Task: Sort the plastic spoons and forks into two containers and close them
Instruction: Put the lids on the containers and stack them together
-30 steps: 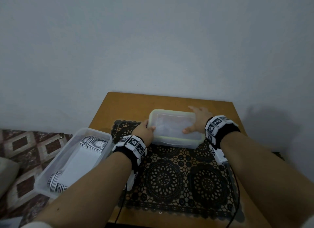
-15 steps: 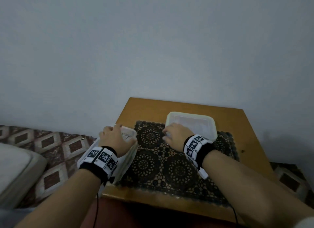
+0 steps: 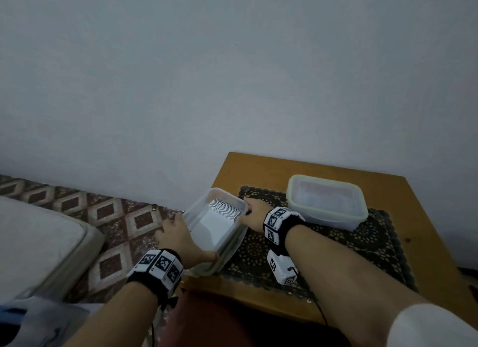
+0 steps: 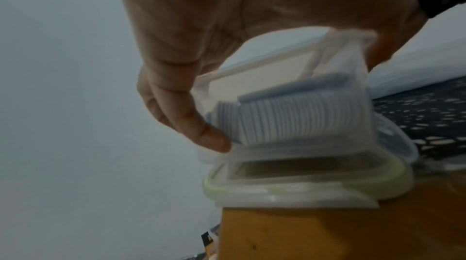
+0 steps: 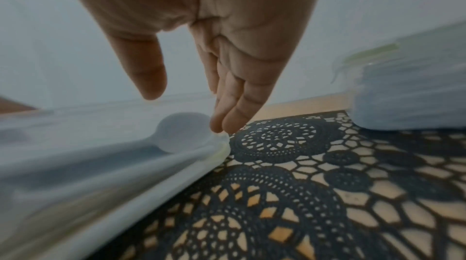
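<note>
Head view: both hands are now gathering at the open container (image 3: 216, 226) in the lower centre of the frame, having left the lidded container (image 3: 327, 202), which is sitting closed on the lace mat (image 3: 362, 245) at centre right. The left hand (image 3: 178, 239) is clasping the open container's near-left corner; the right hand (image 3: 254, 214) is touching its right rim. The stacked white cutlery (image 3: 223, 209) is lying inside. One box being shut, attention is shifting to the second.

Left wrist view: the left hand (image 4: 227, 35) is gripping the container (image 4: 290, 105) across its end, thumb on one wall and fingers on the other. It is resting on its lid (image 4: 302, 182), at the table (image 4: 327, 234) edge in the lower right.

Right wrist view: the right hand (image 5: 214, 35) is staying open, its straight fingertips (image 5: 227, 125) touching the container (image 5: 100, 164) rim at centre left, holding nothing. Judged likely next: freeing the lid from beneath.
</note>
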Demonstrator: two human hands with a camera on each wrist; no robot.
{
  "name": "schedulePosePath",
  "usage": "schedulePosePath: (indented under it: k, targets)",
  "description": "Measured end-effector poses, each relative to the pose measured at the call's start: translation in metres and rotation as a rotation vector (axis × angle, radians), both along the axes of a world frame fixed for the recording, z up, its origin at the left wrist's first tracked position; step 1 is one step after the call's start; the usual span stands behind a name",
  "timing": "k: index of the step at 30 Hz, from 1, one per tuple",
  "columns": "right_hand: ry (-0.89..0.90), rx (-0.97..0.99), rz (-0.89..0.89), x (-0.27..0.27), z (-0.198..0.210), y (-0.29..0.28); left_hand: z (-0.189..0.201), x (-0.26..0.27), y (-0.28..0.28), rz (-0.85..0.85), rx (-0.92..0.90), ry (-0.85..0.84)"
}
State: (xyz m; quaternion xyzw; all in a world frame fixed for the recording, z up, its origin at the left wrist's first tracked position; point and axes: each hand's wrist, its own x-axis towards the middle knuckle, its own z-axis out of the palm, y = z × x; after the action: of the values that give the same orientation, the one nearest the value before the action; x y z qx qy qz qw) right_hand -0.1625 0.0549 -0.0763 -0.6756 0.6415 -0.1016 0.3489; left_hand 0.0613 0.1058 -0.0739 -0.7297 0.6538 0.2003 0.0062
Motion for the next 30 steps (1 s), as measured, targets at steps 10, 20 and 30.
schedulePosePath:
  k: [10, 20, 30]
  targets:
    - [-0.342, -0.251, -0.209, -0.079, 0.032, 0.028, 0.049, -0.035, -0.015, -0.449, -0.128, 0.191]
    - [-0.114, -0.154, -0.418, -0.186, 0.010, 0.149, 0.041, -0.133, -0.002, -0.725, 0.037, 0.322]
    - [-0.062, -0.107, -0.537, -0.201, -0.018, 0.179, -0.002, -0.162, 0.022, -0.727, 0.064, 0.421]
